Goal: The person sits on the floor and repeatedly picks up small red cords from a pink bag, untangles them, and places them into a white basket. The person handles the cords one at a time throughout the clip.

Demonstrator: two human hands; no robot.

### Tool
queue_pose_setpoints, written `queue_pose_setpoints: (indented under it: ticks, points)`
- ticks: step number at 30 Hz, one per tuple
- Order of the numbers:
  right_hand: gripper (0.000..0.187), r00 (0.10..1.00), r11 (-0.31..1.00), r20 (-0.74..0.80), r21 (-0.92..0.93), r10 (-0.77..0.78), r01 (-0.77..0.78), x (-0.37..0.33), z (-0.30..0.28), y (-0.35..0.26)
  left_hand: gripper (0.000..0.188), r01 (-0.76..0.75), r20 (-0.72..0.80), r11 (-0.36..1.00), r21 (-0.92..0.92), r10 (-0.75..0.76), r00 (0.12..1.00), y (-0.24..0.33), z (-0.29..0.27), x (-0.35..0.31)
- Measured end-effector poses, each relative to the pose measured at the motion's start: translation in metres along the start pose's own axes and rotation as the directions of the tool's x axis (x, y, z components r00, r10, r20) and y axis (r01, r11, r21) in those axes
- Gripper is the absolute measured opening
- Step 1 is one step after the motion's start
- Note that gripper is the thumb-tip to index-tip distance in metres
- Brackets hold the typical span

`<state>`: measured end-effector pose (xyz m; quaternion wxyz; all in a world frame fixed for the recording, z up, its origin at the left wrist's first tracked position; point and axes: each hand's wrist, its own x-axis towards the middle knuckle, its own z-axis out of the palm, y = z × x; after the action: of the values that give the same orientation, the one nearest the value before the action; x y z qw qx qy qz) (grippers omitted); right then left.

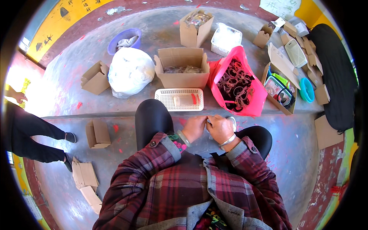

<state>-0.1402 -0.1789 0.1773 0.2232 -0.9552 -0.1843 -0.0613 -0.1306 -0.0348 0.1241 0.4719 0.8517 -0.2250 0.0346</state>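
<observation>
My left hand [193,128] and my right hand [221,129] meet in front of my knees, fingertips pinched together. What they pinch is too small and hidden to name. A pale curved band [233,123] shows at the outer side of my right hand; whether it is held there I cannot tell. Just beyond the hands stands a cream perforated basket [160,100] with a clear, red-edged small container [184,100] in it. To its right, a pink plastic bag [257,100] gapes over many dark and pale loops that look like hair ties [234,82].
Behind the basket is a cardboard box [183,79] holding clear packets. A stuffed white bag [131,73], purple basin [114,45] and small carton [95,78] stand left. Rightward are an open box of goods [281,90] and a turquoise basin [306,90]. A person's legs [38,134] are at far left.
</observation>
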Motion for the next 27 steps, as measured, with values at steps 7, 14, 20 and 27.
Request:
queue_pose_setpoints:
  ticks: [7,14,20,27]
  points:
    - [0.011,0.999,0.991,0.007,-0.128,-0.034,0.034,-0.003,0.009,0.0,0.015,0.046,0.102,0.996,0.073,-0.053,0.993,-0.001,0.003,-0.006]
    - [0.01,0.994,0.987,-0.093,-0.156,-0.05,0.035,-0.003,0.006,-0.004,0.018,0.041,0.042,0.999,-0.013,-0.04,0.998,0.007,-0.001,-0.004]
    - [0.01,0.981,0.989,-0.181,-0.142,-0.071,0.045,0.001,-0.004,-0.01,0.02,0.075,-0.029,0.991,-0.108,-0.078,0.997,0.014,-0.005,-0.003]
    - [0.007,0.952,0.989,-0.278,0.114,0.126,-0.098,0.005,-0.011,-0.008,0.02,0.261,0.052,0.905,-0.335,-0.258,0.965,0.007,-0.004,0.002]
